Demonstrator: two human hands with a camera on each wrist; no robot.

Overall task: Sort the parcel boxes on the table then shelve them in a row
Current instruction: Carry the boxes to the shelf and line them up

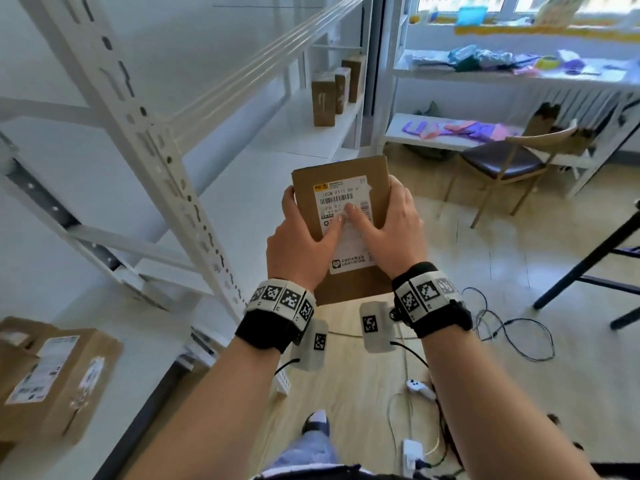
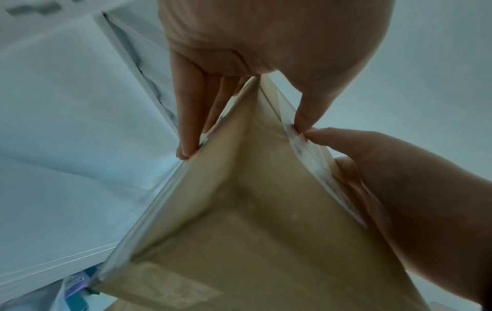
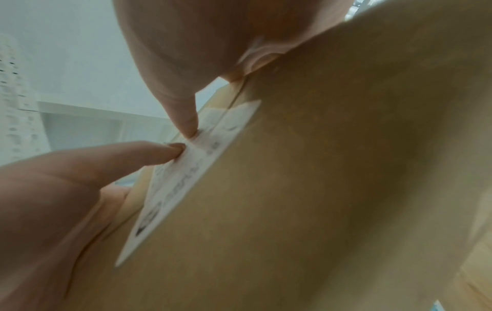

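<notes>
I hold a flat brown parcel box (image 1: 374, 181) with a white shipping label in front of me, above the floor. My left hand (image 1: 301, 237) grips its left edge, thumb on the label. My right hand (image 1: 394, 230) grips the right edge, thumb also on the label. In the left wrist view the box (image 2: 239, 242) is pinched between fingers (image 2: 189, 126) underneath and thumb on top. The right wrist view shows the box (image 3: 319, 189) and both thumbs meeting on the label. Three brown boxes (image 1: 334, 95) stand upright in a row on the white shelf (image 1: 298, 129).
The white metal shelving upright (image 1: 162, 161) runs diagonally at left. Two more labelled brown boxes (image 1: 52, 379) lie on a white surface at lower left. A chair (image 1: 509, 168), dark table legs (image 1: 588, 265) and floor cables (image 1: 502, 334) are to the right.
</notes>
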